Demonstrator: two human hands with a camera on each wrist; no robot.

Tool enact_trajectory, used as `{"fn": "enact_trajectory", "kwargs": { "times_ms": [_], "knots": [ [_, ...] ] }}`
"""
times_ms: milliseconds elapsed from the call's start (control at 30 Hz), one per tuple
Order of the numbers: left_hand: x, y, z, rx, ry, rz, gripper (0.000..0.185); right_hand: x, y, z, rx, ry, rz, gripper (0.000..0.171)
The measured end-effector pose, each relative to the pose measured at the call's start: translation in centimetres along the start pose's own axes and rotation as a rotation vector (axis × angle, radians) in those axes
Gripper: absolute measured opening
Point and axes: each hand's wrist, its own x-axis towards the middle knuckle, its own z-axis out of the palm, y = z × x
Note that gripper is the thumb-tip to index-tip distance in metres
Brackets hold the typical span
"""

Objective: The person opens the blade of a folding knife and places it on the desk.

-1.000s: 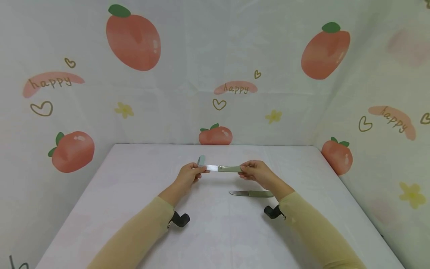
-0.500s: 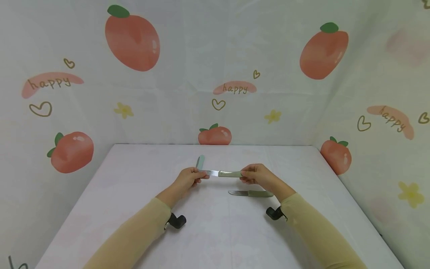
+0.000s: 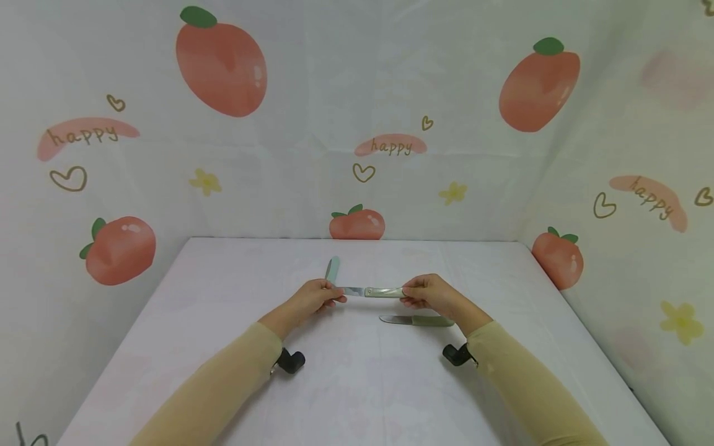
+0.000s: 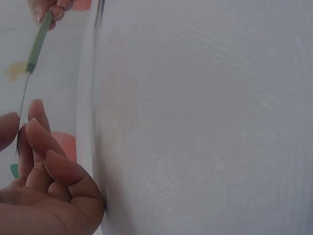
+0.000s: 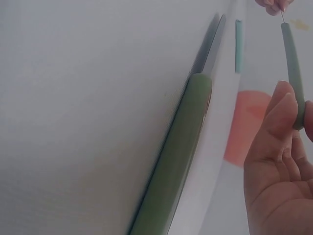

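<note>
Between my two hands a folding knife point(image 3: 382, 292) with a pale green handle and a steel blade stretches level above the table. My left hand point(image 3: 313, 298) pinches the blade near its tip between thumb and fingers, so the tip is partly covered. At the other end, my right hand point(image 3: 432, 293) grips the butt of the handle between thumb and fingers. Below the right hand a second knife point(image 3: 419, 321) lies on the table, blade pointing left; the right wrist hides its butt. Just behind the left hand is a slim mint-green piece point(image 3: 333, 267) with a dark edge along its left side.
The white-covered table point(image 3: 357, 384) ends at a patterned cloth wall point(image 3: 290, 186) behind, with more cloth on both sides. A small black camera point(image 3: 291, 360) sits at the left wrist and another black camera point(image 3: 457, 354) at the right.
Both hands have lowered the knife slightly toward me, exposing more of the mint-green piece behind. The handle has turned and now shows a brighter face. The knife on the table stays put.
</note>
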Motion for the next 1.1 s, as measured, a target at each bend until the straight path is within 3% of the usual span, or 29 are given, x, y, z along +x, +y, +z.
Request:
{"fn": "enact_trajectory", "kwargs": {
  "times_ms": [400,867,1100],
  "knots": [
    [0.4,0.2,-1.2,0.109,0.04,0.002,0.021,0.2,0.6,-0.9,0.025,0.0,0.034,0.022],
    [1.2,0.5,-1.6,0.131,0.139,0.027,0.019,0.7,1.3,-0.8,-0.014,0.024,0.106,0.02],
    [2.0,0.5,-1.6,0.145,0.212,0.051,0.022,1.1,1.5,-0.8,-0.139,0.057,0.11,0.019]
  ]
}}
